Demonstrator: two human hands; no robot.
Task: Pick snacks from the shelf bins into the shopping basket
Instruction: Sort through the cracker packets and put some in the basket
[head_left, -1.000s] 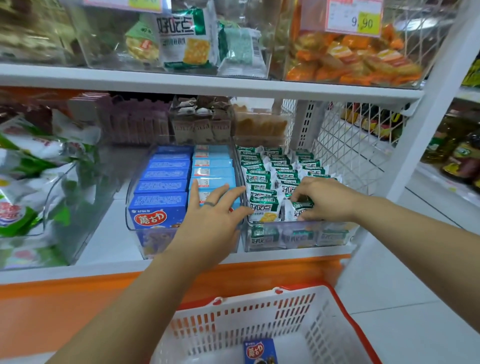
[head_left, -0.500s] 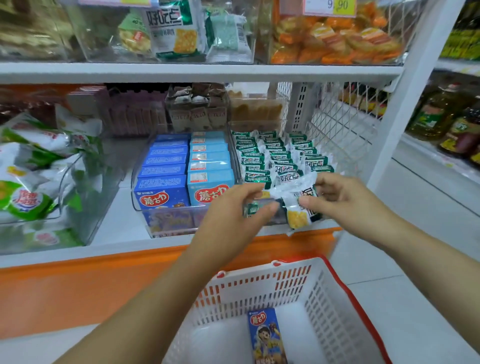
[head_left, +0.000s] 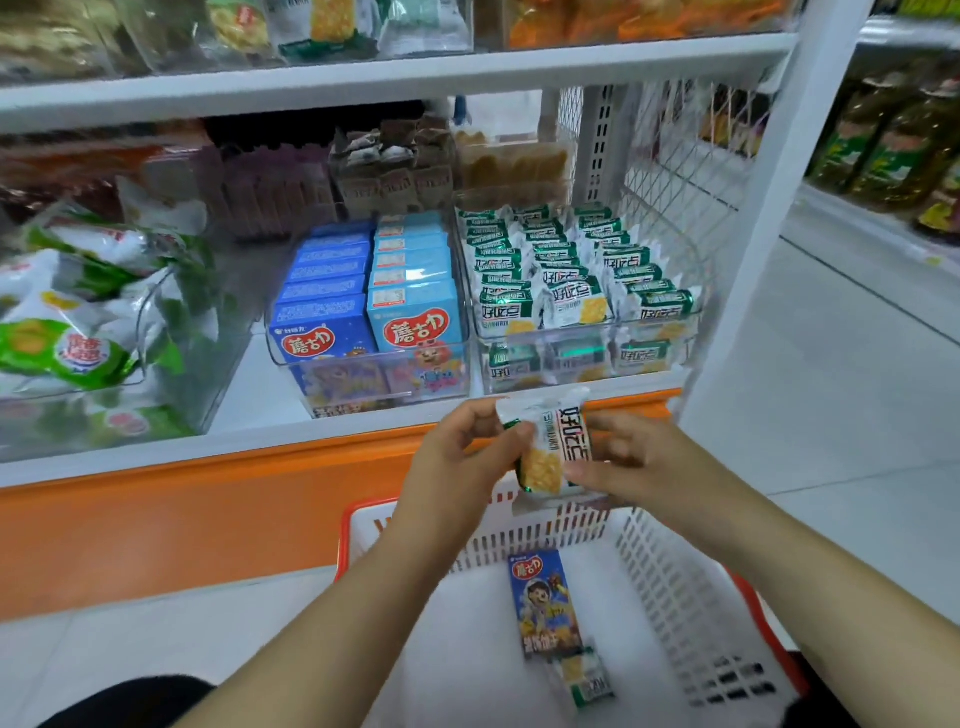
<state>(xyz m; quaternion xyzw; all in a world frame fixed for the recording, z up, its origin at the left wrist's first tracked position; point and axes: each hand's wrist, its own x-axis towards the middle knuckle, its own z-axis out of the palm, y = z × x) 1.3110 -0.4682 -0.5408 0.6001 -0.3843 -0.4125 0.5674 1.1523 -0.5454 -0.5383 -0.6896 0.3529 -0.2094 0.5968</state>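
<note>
**Cracker packet pinched between both hands above the basket**

A cracker packet is held between both hands. Its left edge is pinched by the left hand, and its right side is gripped by the curled fingers of the right hand. It is held upright at lower centre of the frame, over the far rim of the shopping basket.

The basket is of white slotted plastic with a red rim. A glossy blue box and a small crinkled packet are seen lying on its floor, touching end to end.

Above, a white shelf with an orange front strip is stocked with clear hard-plastic bins. Rows of green-and-white foil packets are stood in the right bin, and square-cornered blue cartons in the bin just beside it. The shelf's right side is closed by white wire mesh. Pale glossy floor tiles are seen at the right.
</note>
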